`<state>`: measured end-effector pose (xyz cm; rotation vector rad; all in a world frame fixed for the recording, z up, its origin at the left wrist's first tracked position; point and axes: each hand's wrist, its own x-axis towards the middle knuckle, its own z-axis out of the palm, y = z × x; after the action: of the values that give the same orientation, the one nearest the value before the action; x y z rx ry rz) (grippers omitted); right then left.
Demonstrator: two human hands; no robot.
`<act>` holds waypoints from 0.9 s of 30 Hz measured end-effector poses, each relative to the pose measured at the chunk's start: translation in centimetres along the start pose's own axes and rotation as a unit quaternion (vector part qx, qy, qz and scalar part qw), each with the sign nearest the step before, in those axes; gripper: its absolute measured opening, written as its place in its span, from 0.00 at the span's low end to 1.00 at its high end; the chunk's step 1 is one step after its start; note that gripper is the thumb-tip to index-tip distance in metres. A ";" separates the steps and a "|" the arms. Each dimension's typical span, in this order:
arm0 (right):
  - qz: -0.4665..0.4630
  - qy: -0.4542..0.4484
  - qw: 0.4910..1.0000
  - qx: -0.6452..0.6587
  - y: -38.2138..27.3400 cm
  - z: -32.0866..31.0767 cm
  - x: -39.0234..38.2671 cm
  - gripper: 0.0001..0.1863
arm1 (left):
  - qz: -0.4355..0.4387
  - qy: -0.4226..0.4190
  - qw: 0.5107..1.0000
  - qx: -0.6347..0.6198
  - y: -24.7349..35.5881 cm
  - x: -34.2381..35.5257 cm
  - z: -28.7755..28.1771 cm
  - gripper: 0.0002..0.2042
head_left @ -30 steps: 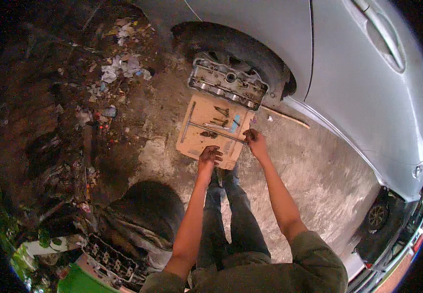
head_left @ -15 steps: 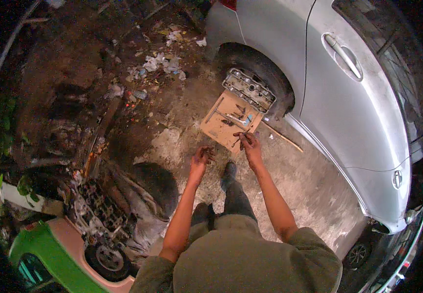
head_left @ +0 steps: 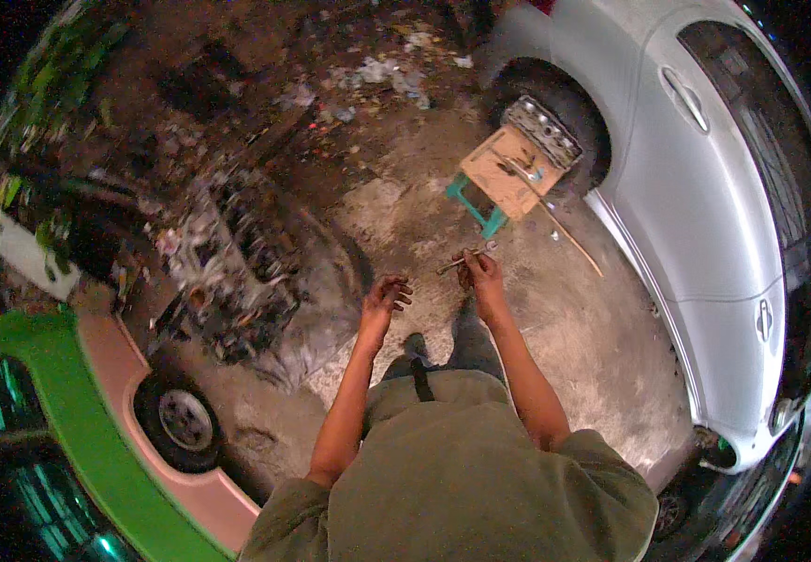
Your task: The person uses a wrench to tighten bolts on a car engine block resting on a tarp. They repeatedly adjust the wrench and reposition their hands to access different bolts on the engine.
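My right hand [head_left: 479, 273] is closed on a slim metal tool, which looks like a small wrench [head_left: 449, 267]; its tip points to the left. My left hand [head_left: 387, 298] is held level with it, fingers apart and slightly curled, with nothing in them. Dark grime covers the fingers of both hands. Ahead and to the right stands a low green stool [head_left: 490, 223] with a brown board [head_left: 508, 187] on top. Tools lie on the board, too small to tell apart. At its far edge rests a metal engine part [head_left: 543, 131], beside the car's wheel.
A silver car [head_left: 649, 178] runs along the right side. On the left lies a greasy engine [head_left: 237, 272], blurred. A green and pink vehicle [head_left: 106, 375] stands at lower left. Litter [head_left: 387, 77] is scattered farther off, and a thin stick [head_left: 574, 239] lies near the stool.
My view has turned left and my body has moved back from the stool, which now sits farther up and right. The tool stays in my right hand; my left is still empty.
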<state>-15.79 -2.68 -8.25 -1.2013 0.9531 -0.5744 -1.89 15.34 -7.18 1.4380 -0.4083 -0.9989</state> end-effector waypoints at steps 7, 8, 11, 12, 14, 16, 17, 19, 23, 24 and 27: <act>0.028 -0.162 0.986 0.031 1.6 5.8 -9.2 0.18 | 0.042 0.125 0.990 -0.046 -2.6 -11.1 -7.7 0.13; 0.036 -0.172 0.984 0.021 1.7 6.7 -10.2 0.18 | 0.050 0.145 0.986 -0.058 -2.8 -12.5 -8.4 0.12; 0.041 -0.249 0.966 0.058 3.0 8.7 -13.5 0.19 | 0.044 0.182 0.980 -0.074 -3.8 -17.4 -9.9 0.12; 0.056 -0.241 0.967 0.052 3.8 9.4 -14.4 0.18 | 0.053 0.189 0.978 -0.071 -4.2 -18.9 -10.4 0.12; 0.066 -0.253 0.964 0.059 6.0 10.9 -16.4 0.18 | 0.065 0.197 0.976 -0.066 -5.4 -22.3 -11.2 0.13; 0.092 -0.253 0.962 0.051 8.0 12.1 -18.5 0.18 | 0.052 0.225 0.972 -0.052 -6.5 -25.8 -11.6 0.12; 0.122 -0.229 0.965 0.031 8.9 12.9 -19.6 0.18 | 0.048 0.230 0.971 -0.048 -6.9 -27.6 -12.0 0.12; 0.116 -0.243 0.960 0.082 10.2 14.0 -22.3 0.18 | 0.039 0.230 0.971 -0.052 -7.5 -31.1 -12.8 0.12; 0.130 -0.225 0.963 0.077 11.3 15.7 -27.1 0.19 | 0.024 0.248 0.967 -0.061 -8.0 -35.5 -14.7 0.11; 0.121 -0.240 0.961 0.070 11.4 16.1 -27.8 0.19 | 0.028 0.240 0.967 -0.085 -8.1 -36.1 -15.3 0.11; 0.100 -0.264 0.958 0.058 11.4 17.2 -29.6 0.19 | 0.064 0.216 0.968 -0.108 -8.4 -37.0 -17.3 0.11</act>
<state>-17.27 33.40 -8.84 -1.0600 0.5651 -0.1279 -11.98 55.82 -5.68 1.3647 -0.0680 -0.5826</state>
